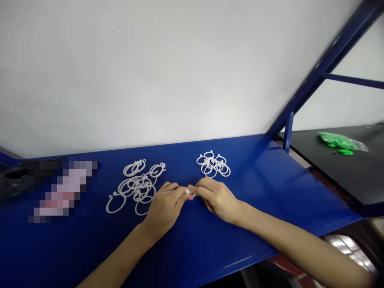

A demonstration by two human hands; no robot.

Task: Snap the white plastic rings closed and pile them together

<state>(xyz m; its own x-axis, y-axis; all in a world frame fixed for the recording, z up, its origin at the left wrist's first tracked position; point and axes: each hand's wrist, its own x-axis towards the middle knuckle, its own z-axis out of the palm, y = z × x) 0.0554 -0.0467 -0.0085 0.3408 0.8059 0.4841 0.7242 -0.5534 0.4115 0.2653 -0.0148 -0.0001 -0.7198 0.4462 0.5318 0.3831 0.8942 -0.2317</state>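
My left hand (165, 206) and my right hand (220, 199) meet above the blue table (192, 248), fingertips closed. Between them they pinch a small white plastic piece (188, 191); the fingers cover most of it, so its full shape is hidden. To the left of my left hand lies a loose pile of white plastic curtain rings (139, 185) with small eyelets, several overlapping. Just beyond my right hand is a smaller cluster of similar white rings (210, 162), gathered close together.
At the left, a black plastic bag (15, 182) lies beside a pixelated patch. A white wall (180, 80) rises behind the table. Blue metal struts (300, 100) stand at the right, with a black table (318, 168) beyond, holding a clear bag of green pieces (339, 141).
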